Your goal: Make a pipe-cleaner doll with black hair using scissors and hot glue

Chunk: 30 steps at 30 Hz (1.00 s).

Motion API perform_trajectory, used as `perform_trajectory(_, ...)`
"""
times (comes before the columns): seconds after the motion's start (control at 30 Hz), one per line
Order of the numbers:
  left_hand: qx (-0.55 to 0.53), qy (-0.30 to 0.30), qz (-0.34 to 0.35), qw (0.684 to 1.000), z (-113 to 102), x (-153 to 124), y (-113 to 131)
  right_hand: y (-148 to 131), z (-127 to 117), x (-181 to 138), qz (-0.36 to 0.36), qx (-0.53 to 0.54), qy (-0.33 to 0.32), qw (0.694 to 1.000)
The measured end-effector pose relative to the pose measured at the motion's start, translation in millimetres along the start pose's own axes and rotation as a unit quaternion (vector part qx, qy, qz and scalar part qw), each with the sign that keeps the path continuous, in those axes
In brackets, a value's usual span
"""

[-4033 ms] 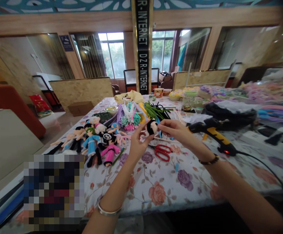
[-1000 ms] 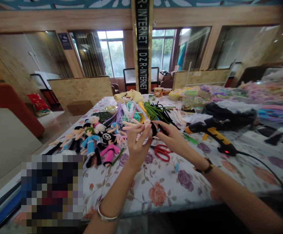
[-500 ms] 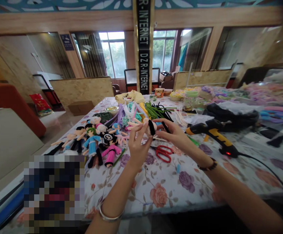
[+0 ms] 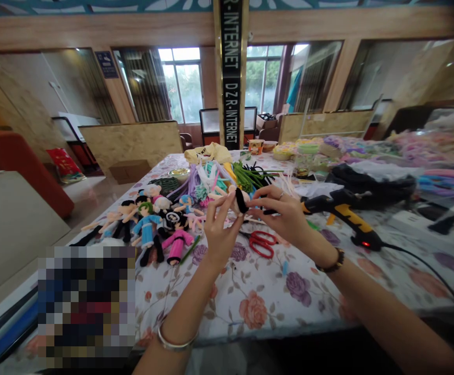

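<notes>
My left hand [image 4: 219, 232] is closed around a small pale doll [image 4: 246, 196] of fuzzy pipe cleaner, held up over the table. A black fuzzy strip [image 4: 241, 201] lies across the doll's head. From the right, my right hand [image 4: 287, 216] pinches a black pipe cleaner [image 4: 269, 212] whose short end shows beneath the fingers; its fingertips meet the doll's head beside the strip. Whether the two black pieces are joined is hidden. Red-handled scissors [image 4: 262, 244] lie on the cloth below my hands.
A glue gun [image 4: 346, 216] with a lit red light rests at right, its cord trailing toward me. Several finished dolls [image 4: 147, 229] lie at left. Pipe cleaner bundles [image 4: 211, 179] fill the middle back. A black bag [image 4: 371, 185] sits behind the glue gun on the flowered tablecloth [image 4: 246, 291].
My right hand has turned and lowered slightly, its fingertips closing in at the doll's head. The black end beneath its fingers now lies flatter. The doll has shifted slightly left and up.
</notes>
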State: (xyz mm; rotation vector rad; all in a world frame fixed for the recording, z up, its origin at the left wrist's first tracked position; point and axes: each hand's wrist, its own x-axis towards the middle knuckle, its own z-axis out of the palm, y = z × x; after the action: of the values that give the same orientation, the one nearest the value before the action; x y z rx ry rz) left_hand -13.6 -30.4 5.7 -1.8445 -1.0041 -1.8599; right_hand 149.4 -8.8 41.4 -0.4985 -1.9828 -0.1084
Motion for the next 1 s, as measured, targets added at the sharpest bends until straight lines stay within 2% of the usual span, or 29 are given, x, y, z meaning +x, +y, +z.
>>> perform_trajectory(0.27,0.015,-0.018,0.062,0.998,1.4,-3.4,-6.0,-2.6,1.1,-2.7,-0.017,-0.107,-0.066,0.992)
perform_trajectory(0.53,0.049,0.008,0.079,0.996,1.7,-4.1,-8.6,0.7,0.9,-2.5,-0.042,-0.121,-0.051,0.990)
perform_trajectory(0.8,0.065,-0.009,0.096,0.993,0.7,-4.9,-6.9,4.0,0.2,-3.4,-0.038,-0.063,-0.046,0.996)
perform_trajectory(1.0,0.070,0.010,0.085,0.994,-1.0,-3.7,-6.8,-3.0,3.9,2.7,0.036,0.078,-0.002,0.996)
